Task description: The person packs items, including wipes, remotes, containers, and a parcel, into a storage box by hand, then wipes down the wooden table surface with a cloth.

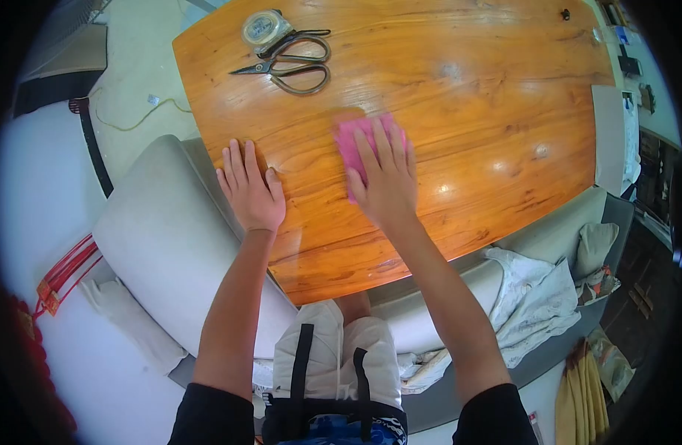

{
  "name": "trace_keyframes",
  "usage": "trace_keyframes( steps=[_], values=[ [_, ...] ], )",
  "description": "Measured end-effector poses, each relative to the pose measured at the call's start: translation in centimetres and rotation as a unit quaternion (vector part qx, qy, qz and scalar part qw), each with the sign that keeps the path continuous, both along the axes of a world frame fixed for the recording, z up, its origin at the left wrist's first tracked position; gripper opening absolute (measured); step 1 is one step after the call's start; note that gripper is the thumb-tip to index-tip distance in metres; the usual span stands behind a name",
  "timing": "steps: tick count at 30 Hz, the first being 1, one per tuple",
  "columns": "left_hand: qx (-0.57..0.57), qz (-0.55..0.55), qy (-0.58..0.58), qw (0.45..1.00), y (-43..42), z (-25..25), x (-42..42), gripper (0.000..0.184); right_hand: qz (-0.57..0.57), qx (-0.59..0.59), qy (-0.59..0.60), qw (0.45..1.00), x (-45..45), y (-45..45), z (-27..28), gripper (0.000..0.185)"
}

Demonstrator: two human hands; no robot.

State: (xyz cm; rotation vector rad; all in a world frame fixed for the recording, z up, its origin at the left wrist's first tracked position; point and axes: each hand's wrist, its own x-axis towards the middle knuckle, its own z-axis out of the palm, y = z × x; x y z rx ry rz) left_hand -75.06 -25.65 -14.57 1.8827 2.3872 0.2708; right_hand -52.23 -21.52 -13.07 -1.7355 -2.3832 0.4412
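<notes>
A folded pink cloth (348, 144) lies on the glossy wooden table (489, 133). My right hand (387, 174) holds it down against the wood, fingers stretched over its top and thumb along its near side; the palm hides part of it. To the left, my left hand (252, 194) rests flat near the table's left edge, fingers spread and nothing in it. Farther back are black-handled scissors (300, 63) with closed blades pointing left. Just behind them sits a roll of clear tape (265, 30), touching or almost touching the handles.
A small dark object (565, 14) lies at the table's far right. Pale sofa seating (170, 230) runs along the left and near sides. A crumpled white cloth (537, 297) is on the seat at right. A grey panel (608, 137) stands beyond the right edge.
</notes>
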Motion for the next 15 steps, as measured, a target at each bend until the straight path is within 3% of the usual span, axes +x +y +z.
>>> trace_keyframes(
  steps=[4,7,12,15],
  values=[
    [-0.003,-0.004,-0.003,1.0,0.1,0.0,0.1,0.059,0.004,-0.065,-0.025,0.998,4.7,-5.9,0.4,0.07],
    [-0.001,-0.013,0.004,1.0,0.1,0.1,0.1,0.058,-0.047,-0.009,-0.077,0.996,8.0,-3.6,-0.3,0.069],
    [-0.006,-0.016,0.013,1.0,-0.1,0.1,0.2,0.058,-0.305,0.083,-0.042,0.948,6.9,6.9,-2.5,0.065],
    [0.002,-0.023,0.011,1.0,0.0,0.0,0.1,0.058,-0.08,0.026,0.055,0.995,1.5,3.9,-0.3,0.068]
  ],
)
